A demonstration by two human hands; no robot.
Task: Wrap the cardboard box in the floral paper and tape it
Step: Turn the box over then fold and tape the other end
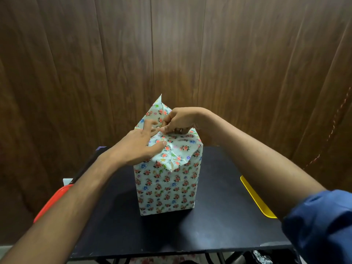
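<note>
Cardboard box [166, 189] stands upright mid black table [219, 216], sides already covered w/ floral paper [177, 147]; bare cardboard barely shows, maybe a sliver at the small gap in the near top fold.

Risks, as I judge them: the top folds look puffy and creased, so if either hand lets go before tape is on, the flaps prob spring back up. Far-left flap is sticking up in a point, unfolded; pulling it down hard could tear the thin paper at the corner. Tall box could also tip if pushed sideways. No tape visible in view.

Left hand [139, 147] lies on the top's left edge, fingers spread and mostly straight, thumb pressing paper down. Right hand [181, 119] is curled, pinching a paper fold at top centre, touching the left fingertips. Box top sits directly under both hands.
</note>
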